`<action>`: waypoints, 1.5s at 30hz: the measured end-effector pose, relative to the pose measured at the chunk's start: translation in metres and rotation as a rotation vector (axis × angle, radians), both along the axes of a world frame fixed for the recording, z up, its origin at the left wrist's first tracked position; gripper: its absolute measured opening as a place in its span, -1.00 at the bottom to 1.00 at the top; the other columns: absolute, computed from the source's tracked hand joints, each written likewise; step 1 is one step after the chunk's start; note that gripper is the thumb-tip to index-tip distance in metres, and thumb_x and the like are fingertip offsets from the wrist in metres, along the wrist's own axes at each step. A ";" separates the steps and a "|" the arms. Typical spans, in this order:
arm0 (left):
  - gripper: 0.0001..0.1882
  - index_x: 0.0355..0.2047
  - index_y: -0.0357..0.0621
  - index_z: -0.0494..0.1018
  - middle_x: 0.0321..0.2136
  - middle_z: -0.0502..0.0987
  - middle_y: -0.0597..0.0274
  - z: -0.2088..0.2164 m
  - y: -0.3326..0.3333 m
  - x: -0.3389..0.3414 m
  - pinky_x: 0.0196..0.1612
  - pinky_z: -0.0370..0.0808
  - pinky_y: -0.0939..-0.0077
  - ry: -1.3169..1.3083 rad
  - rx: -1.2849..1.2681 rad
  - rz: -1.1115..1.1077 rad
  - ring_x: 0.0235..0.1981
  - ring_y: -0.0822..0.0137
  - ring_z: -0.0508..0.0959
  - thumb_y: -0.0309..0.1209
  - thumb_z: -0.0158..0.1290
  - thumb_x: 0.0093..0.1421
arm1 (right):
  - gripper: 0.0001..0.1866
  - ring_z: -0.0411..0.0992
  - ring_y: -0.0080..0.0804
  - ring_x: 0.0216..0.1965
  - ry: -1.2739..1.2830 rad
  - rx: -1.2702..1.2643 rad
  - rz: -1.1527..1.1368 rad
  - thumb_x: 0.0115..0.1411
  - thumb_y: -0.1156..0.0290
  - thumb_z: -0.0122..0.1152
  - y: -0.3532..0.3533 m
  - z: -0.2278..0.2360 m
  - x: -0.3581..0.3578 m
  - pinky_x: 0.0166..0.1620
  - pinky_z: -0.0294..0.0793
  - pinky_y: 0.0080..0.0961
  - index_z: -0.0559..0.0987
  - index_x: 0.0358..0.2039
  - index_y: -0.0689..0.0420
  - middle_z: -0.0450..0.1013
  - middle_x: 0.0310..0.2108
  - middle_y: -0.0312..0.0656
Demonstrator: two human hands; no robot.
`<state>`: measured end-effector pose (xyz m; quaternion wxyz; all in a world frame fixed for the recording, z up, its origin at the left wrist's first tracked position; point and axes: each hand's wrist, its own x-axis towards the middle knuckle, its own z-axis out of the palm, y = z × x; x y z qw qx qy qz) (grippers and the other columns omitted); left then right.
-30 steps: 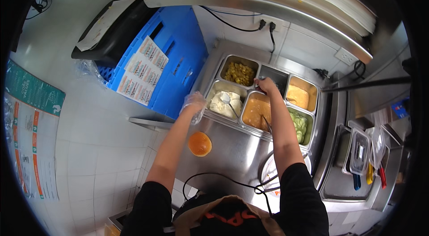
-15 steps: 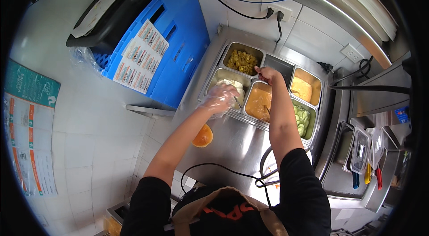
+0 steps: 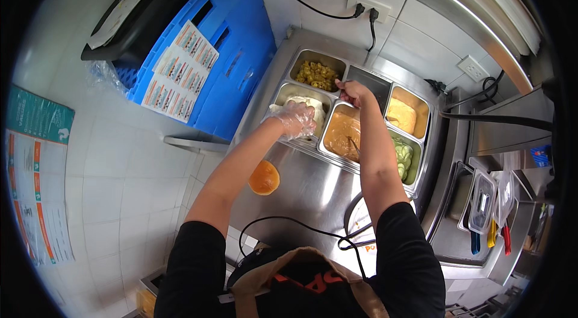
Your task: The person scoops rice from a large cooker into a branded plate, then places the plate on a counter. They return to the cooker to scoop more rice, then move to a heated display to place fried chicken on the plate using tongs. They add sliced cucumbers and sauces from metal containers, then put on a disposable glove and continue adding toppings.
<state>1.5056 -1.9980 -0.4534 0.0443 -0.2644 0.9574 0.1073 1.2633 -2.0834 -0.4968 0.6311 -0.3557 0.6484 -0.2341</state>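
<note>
My left hand (image 3: 296, 118), in a clear plastic glove, reaches into a steel pan of white food (image 3: 306, 101). Its fingers curl down there; what they hold is hidden. My right hand (image 3: 355, 93) rests where several pan rims meet, beside the pan of chopped green peppers (image 3: 317, 75). Its fingers are bent around that corner and partly hidden. Below it is a pan of orange-brown sauce (image 3: 341, 132) with a thin utensil handle (image 3: 355, 145) standing in it. An orange-brown round bun piece (image 3: 264, 178) lies on the steel counter (image 3: 295, 188), near my left forearm.
Right of my right forearm are pans of yellow sauce (image 3: 401, 114) and sliced cucumbers (image 3: 404, 158). A blue crate (image 3: 238, 53) stands at left. A black cable (image 3: 289, 220) loops across the counter front. Lidded tubs (image 3: 481, 200) and colored handles (image 3: 507, 240) lie at far right.
My left hand has settled deeper over the white food, its fingers now curled down. My right hand stays at the same pan corner. The whole view has shifted slightly.
</note>
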 end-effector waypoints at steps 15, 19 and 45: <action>-0.71 -0.13 0.12 0.45 -0.28 0.42 0.35 0.017 0.039 0.045 -0.17 0.31 0.41 0.599 -0.070 0.655 -0.26 0.36 0.40 -0.40 0.08 0.09 | -0.53 0.26 -0.58 -0.64 0.054 -0.127 0.066 0.07 -0.05 0.22 0.012 -0.009 -0.007 -0.51 0.32 -0.63 0.47 -0.49 0.17 0.33 -0.63 -0.35; -0.72 -0.15 -0.03 0.45 -0.37 0.50 0.23 -0.008 0.041 0.093 -0.29 0.42 0.48 0.861 0.146 1.000 -0.40 0.33 0.49 -0.44 0.06 0.08 | -0.58 0.27 -0.61 -0.66 0.187 -0.124 0.134 0.10 -0.02 0.21 0.015 0.006 -0.006 -0.55 0.28 -0.67 0.45 -0.48 0.13 0.35 -0.64 -0.36; -0.75 -0.23 -0.01 0.51 -0.17 0.50 0.10 0.017 0.047 0.038 -0.10 0.44 0.23 0.342 -0.434 -0.128 -0.15 0.06 0.49 -0.42 -0.01 0.05 | -0.82 0.34 -0.61 -0.47 0.221 -0.430 -1.199 0.24 0.30 0.05 0.713 0.116 0.128 -0.36 0.37 -0.66 0.41 -0.34 0.15 0.46 -0.44 -0.23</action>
